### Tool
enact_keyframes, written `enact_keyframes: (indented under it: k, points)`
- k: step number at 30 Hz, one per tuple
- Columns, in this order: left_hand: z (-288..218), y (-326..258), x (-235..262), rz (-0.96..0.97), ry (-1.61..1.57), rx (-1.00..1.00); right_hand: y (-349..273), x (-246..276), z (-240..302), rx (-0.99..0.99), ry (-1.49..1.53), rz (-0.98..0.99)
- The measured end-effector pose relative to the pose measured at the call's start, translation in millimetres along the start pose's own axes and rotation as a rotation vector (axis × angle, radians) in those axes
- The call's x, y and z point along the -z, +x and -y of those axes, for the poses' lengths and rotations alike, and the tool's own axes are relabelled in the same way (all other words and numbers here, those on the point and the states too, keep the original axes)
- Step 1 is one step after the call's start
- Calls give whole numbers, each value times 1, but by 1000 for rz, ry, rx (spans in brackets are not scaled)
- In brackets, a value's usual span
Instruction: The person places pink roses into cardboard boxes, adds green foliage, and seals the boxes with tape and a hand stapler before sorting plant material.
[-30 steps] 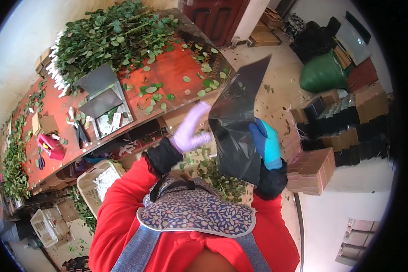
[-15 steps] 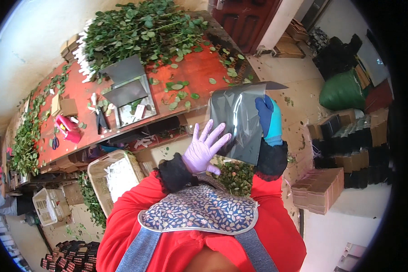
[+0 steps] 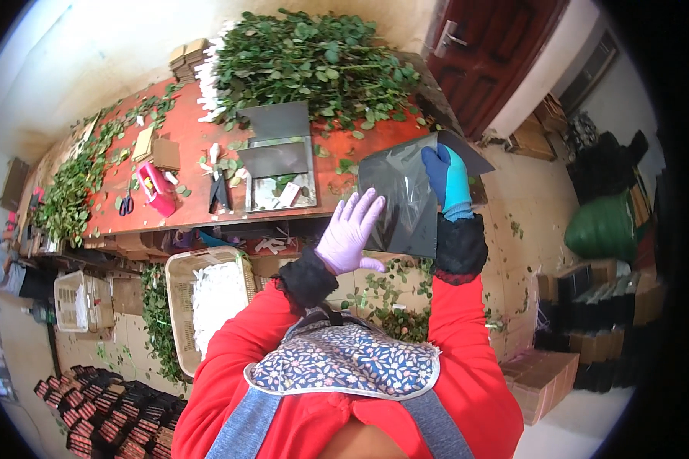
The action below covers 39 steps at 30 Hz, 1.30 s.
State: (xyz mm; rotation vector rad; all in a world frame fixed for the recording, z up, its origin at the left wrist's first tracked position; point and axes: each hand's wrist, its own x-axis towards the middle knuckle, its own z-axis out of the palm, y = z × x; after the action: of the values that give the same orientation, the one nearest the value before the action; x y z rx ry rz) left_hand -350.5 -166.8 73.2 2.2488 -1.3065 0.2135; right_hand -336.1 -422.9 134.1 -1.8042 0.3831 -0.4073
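My right hand (image 3: 448,182), in a blue and turquoise glove, grips the upper right part of a glossy black plastic sheet (image 3: 403,214). The sheet hangs in front of me at the table's right end, its top edge curving over behind the hand. My left hand (image 3: 348,239), in a thin lilac glove, is open beside the sheet's left edge, fingers stretched upward and thumb out. Whether its fingertips touch the plastic I cannot tell. Past the sheet, a large heap of leafy green stems (image 3: 306,69) with white ends lies on the red table (image 3: 199,206).
On the table are an open dark-lidded box (image 3: 314,195), a pink holder (image 3: 156,191), scissors (image 3: 126,204) and cardboard pieces (image 3: 166,154). A cream crate (image 3: 177,306) with white items stands below left. Cardboard bundles (image 3: 540,382) and a green sack (image 3: 601,226) are at right.
The view has turned left, so the table sits further right in it. My left fingers have drawn closer together. My right hand still grips the black sheet.
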Motion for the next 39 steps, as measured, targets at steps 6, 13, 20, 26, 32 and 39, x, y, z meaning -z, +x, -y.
enact_keyframes:
  k: [6, 13, 20, 26, 32, 39]
  points:
    - [56, 6, -15, -122, 99, 140, 55, -79, -1, 107, -33, -54]
    - [139, 2, 20, -25, -254, 301, 123, -164, 50, 61, -147, 123]
    - [190, -44, 89, -479, -1335, 810, 154, -274, 54, 600, -343, 482]
    - [186, -75, 110, -629, -1785, 884, 163, -319, 19, 1038, -666, 723]
    - [190, -104, 132, -364, -1798, 959, 169, -346, 17, 1067, -425, 734]
    - [193, -62, 145, -288, -1831, 952, 181, -365, -7, 1061, -246, 1082]
